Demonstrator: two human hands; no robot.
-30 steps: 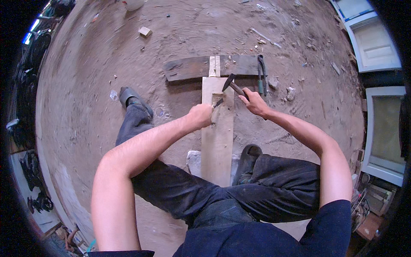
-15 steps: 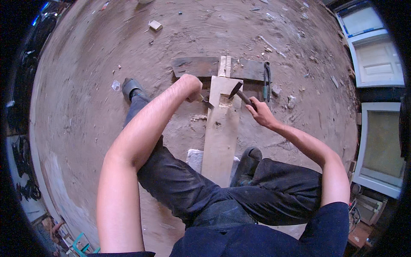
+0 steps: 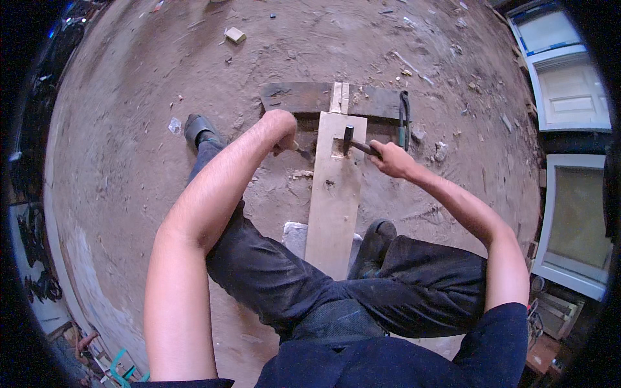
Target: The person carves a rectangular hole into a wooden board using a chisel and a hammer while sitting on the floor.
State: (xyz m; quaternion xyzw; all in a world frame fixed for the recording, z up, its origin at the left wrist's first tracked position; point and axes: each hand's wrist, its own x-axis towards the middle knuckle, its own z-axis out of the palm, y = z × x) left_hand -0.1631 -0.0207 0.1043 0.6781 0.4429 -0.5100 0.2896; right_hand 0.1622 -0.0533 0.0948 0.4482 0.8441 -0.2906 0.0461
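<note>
A long pale wooden board [image 3: 333, 213] runs away from me between my legs, with a shallow squarish notch cut in its far part. My left hand [image 3: 282, 132] is closed round the handle of a chisel [image 3: 304, 154]; its blade points at the board's left edge, just off it. From the right, my right hand [image 3: 392, 160] grips a hammer [image 3: 348, 138] by its handle. The hammer's dark head is over the notch; whether it touches the wood I cannot tell. Most of the chisel's handle is hidden in my fist.
Beneath the board's far end lies a dark crosswise plank [image 3: 297, 97], with a thin dark tool [image 3: 402, 119] at its right end. A whitish block [image 3: 295, 234] sits under the near part. White-framed panels [image 3: 574, 220] stand at right. Chips and debris litter the dirt floor.
My left hand has drawn the chisel slightly left, away from the board's edge. The hammer has turned in my right hand, its head now pointing more straight along the board.
</note>
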